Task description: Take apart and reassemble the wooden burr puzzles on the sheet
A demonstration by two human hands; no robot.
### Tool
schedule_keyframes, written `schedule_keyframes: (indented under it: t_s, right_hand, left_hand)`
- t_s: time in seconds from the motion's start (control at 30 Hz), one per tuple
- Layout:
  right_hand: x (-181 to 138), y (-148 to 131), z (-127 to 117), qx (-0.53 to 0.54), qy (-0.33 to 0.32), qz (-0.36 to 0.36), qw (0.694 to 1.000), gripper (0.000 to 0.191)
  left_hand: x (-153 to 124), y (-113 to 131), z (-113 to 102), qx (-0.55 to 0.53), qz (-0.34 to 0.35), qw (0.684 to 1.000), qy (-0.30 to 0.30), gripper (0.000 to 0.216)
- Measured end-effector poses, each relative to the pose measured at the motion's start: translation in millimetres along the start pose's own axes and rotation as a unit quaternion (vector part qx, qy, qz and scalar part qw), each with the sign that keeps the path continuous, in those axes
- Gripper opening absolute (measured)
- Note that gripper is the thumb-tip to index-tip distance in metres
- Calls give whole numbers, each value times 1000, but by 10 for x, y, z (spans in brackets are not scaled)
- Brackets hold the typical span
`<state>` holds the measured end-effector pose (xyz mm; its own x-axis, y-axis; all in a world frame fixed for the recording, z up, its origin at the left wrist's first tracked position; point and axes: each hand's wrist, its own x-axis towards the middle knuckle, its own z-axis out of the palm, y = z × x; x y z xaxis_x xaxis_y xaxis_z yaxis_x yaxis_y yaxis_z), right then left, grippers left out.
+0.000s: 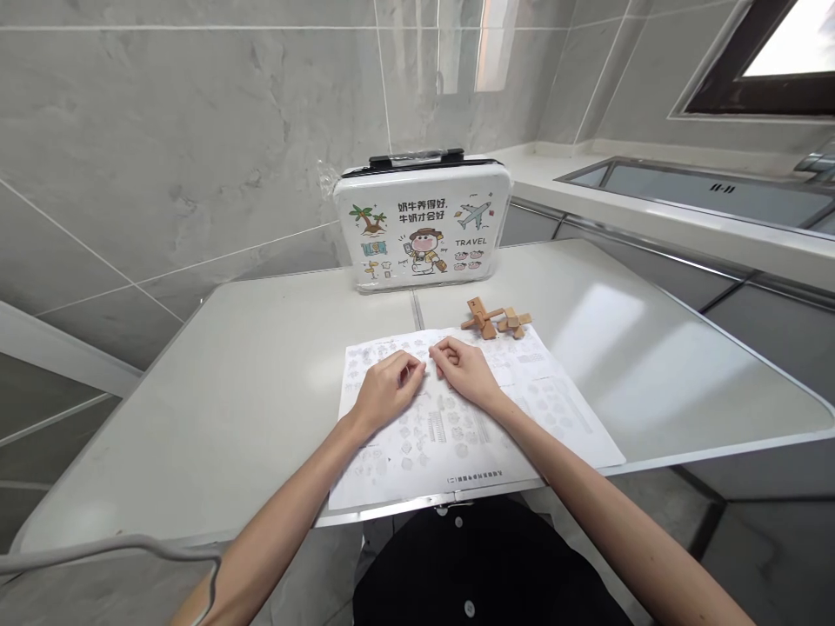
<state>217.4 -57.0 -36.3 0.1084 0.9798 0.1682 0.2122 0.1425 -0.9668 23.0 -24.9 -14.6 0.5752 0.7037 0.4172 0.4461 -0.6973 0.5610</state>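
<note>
A large white sheet of paper (483,452), printed with small diagrams and text, lies on the table under both my hands. My left hand (390,387) rests on it with its fingers curled in toward the thumb and nothing visible in them. Just to its right, my right hand (464,369) is loosely closed, also with no object showing; a small gap separates the two. Beyond the right hand, two interlocking wooden puzzles, a browner one (483,318) and a paler one (515,322), sit side by side at the sheet's far edge.
A white cartoon-printed case (424,230) with a black handle, partly in clear plastic, stands at the back of the light folding table (261,365). Tiled wall rises behind. A counter with a sink (711,187) is at right. A grey cable (130,541) crosses the lower left.
</note>
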Motion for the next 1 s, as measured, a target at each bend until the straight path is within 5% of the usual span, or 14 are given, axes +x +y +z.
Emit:
schedule_keyframes:
  t_s: [0.53, 1.0]
  right_hand:
    - [-50, -8, 38, -171, -42, -70, 982, 21]
    - [-73, -6, 87, -238, -80, -72, 965, 17]
  left_hand:
    - [-59, -51, 47, 59, 71, 996, -18, 25]
    - [-39, -119, -43, 85, 35, 996, 2, 22]
